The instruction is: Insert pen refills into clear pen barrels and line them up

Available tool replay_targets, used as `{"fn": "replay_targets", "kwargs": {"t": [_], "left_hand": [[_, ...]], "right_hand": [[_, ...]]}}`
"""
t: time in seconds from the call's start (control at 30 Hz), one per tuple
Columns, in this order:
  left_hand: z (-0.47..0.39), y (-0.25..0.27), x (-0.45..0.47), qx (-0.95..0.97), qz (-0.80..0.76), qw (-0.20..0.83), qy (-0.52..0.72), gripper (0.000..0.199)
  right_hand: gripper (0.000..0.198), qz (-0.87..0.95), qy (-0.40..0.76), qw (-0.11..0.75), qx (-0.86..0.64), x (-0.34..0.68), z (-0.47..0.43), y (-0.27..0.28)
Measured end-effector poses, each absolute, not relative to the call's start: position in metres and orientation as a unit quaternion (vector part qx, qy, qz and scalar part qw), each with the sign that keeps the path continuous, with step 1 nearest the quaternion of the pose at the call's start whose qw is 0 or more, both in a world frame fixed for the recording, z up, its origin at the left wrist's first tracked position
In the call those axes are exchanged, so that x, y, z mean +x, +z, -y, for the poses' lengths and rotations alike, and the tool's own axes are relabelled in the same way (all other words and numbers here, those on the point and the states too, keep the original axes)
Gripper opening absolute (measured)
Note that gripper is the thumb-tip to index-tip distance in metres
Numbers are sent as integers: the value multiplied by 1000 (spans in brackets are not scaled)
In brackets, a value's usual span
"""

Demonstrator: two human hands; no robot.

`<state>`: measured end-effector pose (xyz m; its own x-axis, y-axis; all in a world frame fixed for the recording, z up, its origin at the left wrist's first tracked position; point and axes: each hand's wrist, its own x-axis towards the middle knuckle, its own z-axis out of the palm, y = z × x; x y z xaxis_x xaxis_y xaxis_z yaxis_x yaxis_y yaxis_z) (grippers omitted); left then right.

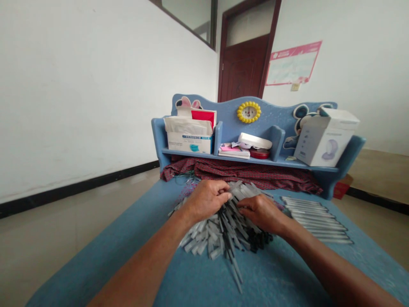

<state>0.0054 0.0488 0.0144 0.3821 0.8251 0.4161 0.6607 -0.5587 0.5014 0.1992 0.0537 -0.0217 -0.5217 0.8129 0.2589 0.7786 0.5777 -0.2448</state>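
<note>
A heap of translucent pen barrels [204,236] lies at the middle of the blue table, with black pen caps [260,238] at its right front. Dark-tipped pen refills [234,268] stick out of it toward me. Over the heap's left part, my left hand [207,198] is closed, thumb against fingers; what it pinches is too small to make out. My right hand [263,213] is closed too, its curled fingertips down among the barrels, and what lies in them is hidden. Beyond it, several slim pens [316,219] lie side by side in a row.
A blue shelf [198,152] runs along the table's [128,238] back, holding a mask box [190,143], papers, a red round case [259,153] and a white carton [326,138]. Checkered cloth [230,170] lies bunched below. A yellow clock [249,112] is on the backboard.
</note>
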Motion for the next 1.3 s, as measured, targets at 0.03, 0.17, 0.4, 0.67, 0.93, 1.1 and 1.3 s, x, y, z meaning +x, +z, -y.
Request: {"fn": "replay_targets", "kwargs": {"t": [0.03,0.17,0.4,0.67,0.93,1.1,1.3], "left_hand": [[-49,15,5,822,-453,125,323,14],[-49,16,5,823,-458,115,317,14],[-49,16,5,823,-465,110,308,16],[-50,15,4,824,-464,117,304,15],[-51,15,4,827,-463,115,297,16],[-50,16,4,828,-464,113,294,16],[-50,14,4,834,-457,121,284,16]], "right_hand": [[23,873,50,169,-454,199,-54,-22],[25,884,68,161,-433,202,-53,-21],[17,895,94,132,-416,207,-54,-21],[15,904,63,110,-408,209,-52,-21],[14,907,48,99,-407,210,-50,-20],[9,888,133,160,-411,214,-55,-22],[16,738,432,344,-389,222,-64,-22]]}}
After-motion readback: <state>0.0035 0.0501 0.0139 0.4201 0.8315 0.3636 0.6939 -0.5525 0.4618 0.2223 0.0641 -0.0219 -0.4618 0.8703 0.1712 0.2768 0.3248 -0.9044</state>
